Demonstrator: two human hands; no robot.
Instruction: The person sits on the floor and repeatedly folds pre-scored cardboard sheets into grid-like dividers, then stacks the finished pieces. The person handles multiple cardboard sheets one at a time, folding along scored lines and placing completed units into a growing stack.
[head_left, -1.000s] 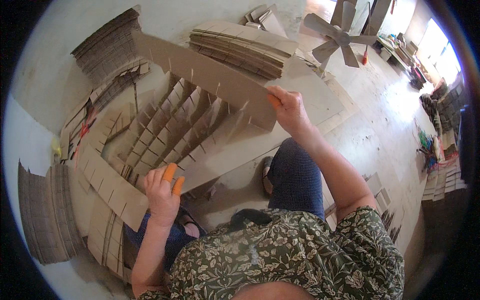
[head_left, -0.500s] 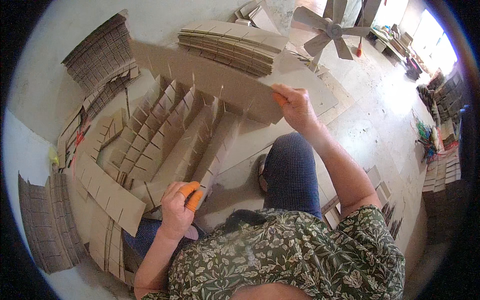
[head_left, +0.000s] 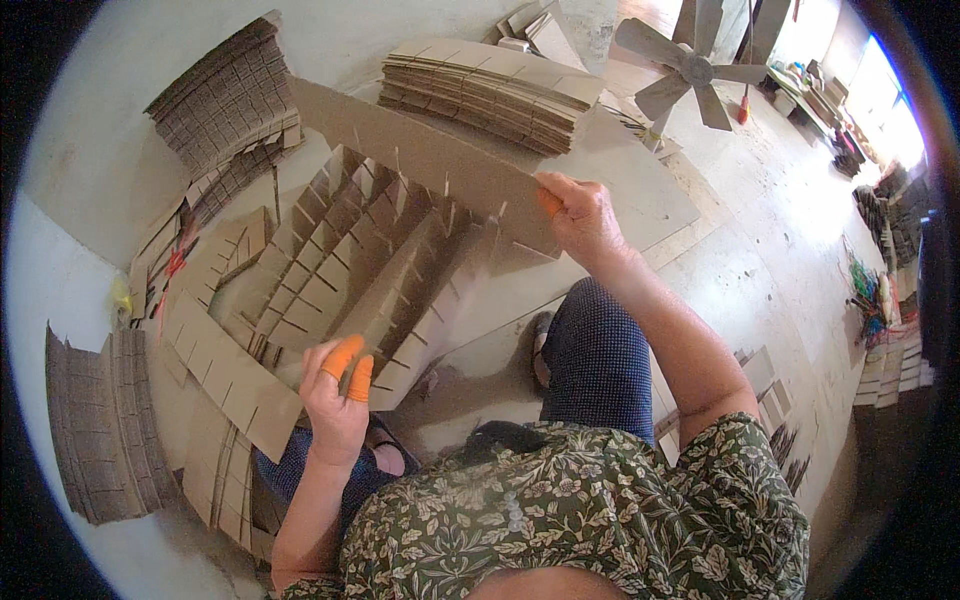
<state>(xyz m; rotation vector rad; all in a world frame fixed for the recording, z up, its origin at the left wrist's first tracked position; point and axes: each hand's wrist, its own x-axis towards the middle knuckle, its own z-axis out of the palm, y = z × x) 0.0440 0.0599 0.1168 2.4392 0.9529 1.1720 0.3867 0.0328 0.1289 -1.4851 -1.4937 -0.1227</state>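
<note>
My right hand pinches the right end of a long plain-looking cardboard strip, which stands on edge across the far ends of several slotted cardboard strips. Those strips stand upright, roughly parallel, with narrow slots along their edges. At their near ends my left hand has its fingers curled on a slotted strip, just left of the outermost strip. Orange covers sit on fingers of both hands. The left fingertips are partly hidden.
A stack of slotted cardboard sheets lies at the back. More bundles lean on the wall at the far left and near left. A loose slotted strip lies by my left knee. A grey fan stands back right.
My left hand has shifted left, from the outermost slotted strip to the one beside it. My right hand still holds the long strip, its end slightly further left. The view has turned a little.
</note>
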